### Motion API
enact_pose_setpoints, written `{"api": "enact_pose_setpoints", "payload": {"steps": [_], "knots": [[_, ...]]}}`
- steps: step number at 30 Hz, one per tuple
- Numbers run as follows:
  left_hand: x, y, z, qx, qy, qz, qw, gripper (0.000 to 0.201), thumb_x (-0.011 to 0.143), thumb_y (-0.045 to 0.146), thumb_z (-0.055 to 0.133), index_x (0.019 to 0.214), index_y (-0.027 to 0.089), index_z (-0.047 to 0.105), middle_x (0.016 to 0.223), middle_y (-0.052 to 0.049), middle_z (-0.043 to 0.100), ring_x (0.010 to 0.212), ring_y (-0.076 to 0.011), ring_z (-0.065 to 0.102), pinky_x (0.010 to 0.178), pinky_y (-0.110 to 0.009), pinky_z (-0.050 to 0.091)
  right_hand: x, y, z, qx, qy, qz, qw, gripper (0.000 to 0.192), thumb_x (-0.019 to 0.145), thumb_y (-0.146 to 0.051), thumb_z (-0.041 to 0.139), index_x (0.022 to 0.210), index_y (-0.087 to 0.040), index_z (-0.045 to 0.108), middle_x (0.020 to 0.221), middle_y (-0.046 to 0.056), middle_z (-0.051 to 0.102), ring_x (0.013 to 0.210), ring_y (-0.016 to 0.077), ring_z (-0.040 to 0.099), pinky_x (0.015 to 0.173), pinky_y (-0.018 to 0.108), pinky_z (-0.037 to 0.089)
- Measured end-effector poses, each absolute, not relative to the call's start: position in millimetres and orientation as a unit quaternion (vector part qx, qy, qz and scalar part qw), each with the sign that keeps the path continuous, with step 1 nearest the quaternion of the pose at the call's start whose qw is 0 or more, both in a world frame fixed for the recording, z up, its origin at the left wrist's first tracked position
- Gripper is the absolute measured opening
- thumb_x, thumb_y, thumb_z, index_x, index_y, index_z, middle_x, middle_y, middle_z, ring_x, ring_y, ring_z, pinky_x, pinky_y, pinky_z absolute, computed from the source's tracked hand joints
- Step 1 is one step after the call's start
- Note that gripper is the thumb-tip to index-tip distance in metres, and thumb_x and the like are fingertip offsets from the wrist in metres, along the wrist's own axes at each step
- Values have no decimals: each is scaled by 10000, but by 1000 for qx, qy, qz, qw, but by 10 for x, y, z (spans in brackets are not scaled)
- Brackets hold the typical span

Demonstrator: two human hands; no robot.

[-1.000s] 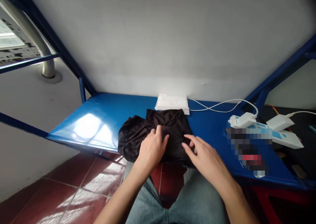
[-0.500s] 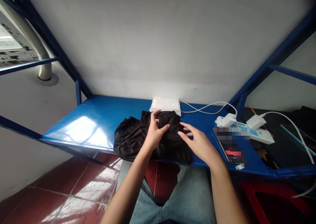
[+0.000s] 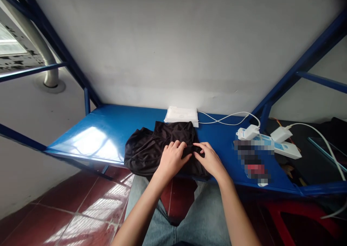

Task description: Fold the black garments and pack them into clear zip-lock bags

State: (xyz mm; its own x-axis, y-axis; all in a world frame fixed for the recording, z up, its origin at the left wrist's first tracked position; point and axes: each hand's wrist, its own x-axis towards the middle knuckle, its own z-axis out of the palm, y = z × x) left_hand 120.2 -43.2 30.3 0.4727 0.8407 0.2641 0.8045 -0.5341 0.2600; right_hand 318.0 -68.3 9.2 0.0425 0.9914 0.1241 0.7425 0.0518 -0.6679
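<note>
A crumpled black garment [image 3: 143,148] lies on the blue desk [image 3: 130,115], close to its front edge. Its exact kind cannot be made out. My left hand [image 3: 173,157] rests over the right half of the cloth, fingers curled and gripping a fold of it. Just to the right, my right hand [image 3: 208,158] pinches the same fold between thumb and fingers. The two hands are close together, thumbs toward each other. Part of the cloth is hidden under my left hand.
Behind the garment a white packet [image 3: 181,115] lies against the wall. A white cable [image 3: 222,121] runs from there to a power strip [image 3: 287,148] with chargers at the right. A partly blurred phone [image 3: 252,162] lies before it. Blue metal posts [image 3: 279,68] frame the desk.
Both hands have moved toward me and closer together. My left hand has turned palm down onto the cloth, and my right hand has closed on a fold.
</note>
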Motion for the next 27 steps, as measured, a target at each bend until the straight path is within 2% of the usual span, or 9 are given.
{"api": "enact_pose_setpoints", "payload": {"steps": [2,6,10,13,16,19,21,23,27], "knots": [[1150,-387,399,843,487,214,77,170,979,361,615,1112,256,616,1057,-69,687,984,-252,668,788,-330,510,3139,-687,126,-672,-658,192,280,348,935,-325,600,1275,-291,664,1266,59,637,908,202,701,792,346,574],[829,-303,592,782,507,332,145,118,966,338,611,1057,263,621,1022,-40,712,918,-215,694,775,-300,523,3091,-696,158,-685,-660,171,258,325,930,-334,601,1245,-312,680,1243,40,637,890,196,697,738,330,560],[367,-278,511,662,598,419,169,380,946,358,621,1300,241,545,1014,-51,695,832,-204,690,737,-317,554,3095,-691,130,-689,-653,175,261,322,930,-373,597,1236,-324,686,1237,31,630,912,193,688,725,317,555],[140,-309,309,638,652,399,91,564,916,258,625,1457,229,467,1160,-110,634,1016,-260,660,863,-398,570,3106,-680,115,-692,-655,169,253,328,921,-390,606,1228,-318,693,1214,33,630,910,196,682,722,317,557],[93,-355,186,668,653,356,26,405,960,218,551,1358,259,610,1283,-128,585,1206,-298,576,1016,-446,523,3097,-684,172,-698,-661,160,224,331,921,-390,608,1231,-316,694,1213,37,639,898,203,694,729,329,568],[181,-365,190,705,619,346,-11,372,1013,327,535,1373,283,617,1402,-114,562,1332,-299,504,1116,-462,456,3010,-691,303,-713,-668,112,181,375,958,-389,566,1314,-317,659,1277,64,649,1041,264,701,770,369,590],[264,-334,224,753,587,295,-16,539,955,481,645,1453,296,557,1511,-127,508,1432,-348,422,1143,-532,414,2900,-674,378,-703,-685,64,178,447,993,-420,529,1421,-311,594,1419,88,607,1255,308,627,898,410,589],[323,-275,276,797,559,229,-4,660,880,533,734,1469,301,548,1567,-137,479,1469,-394,388,1140,-581,399,2779,-635,403,-663,-727,58,171,543,1021,-499,490,1526,-299,500,1597,94,474,1466,323,450,1100,467,496],[232,-146,483,794,564,223,44,338,978,299,619,1312,296,667,1366,-76,686,1256,-291,639,1037,-406,507,2667,-545,318,-604,-783,127,79,661,1039,-604,410,1615,-284,358,1718,88,231,1595,309,139,1264,556,238]]}}
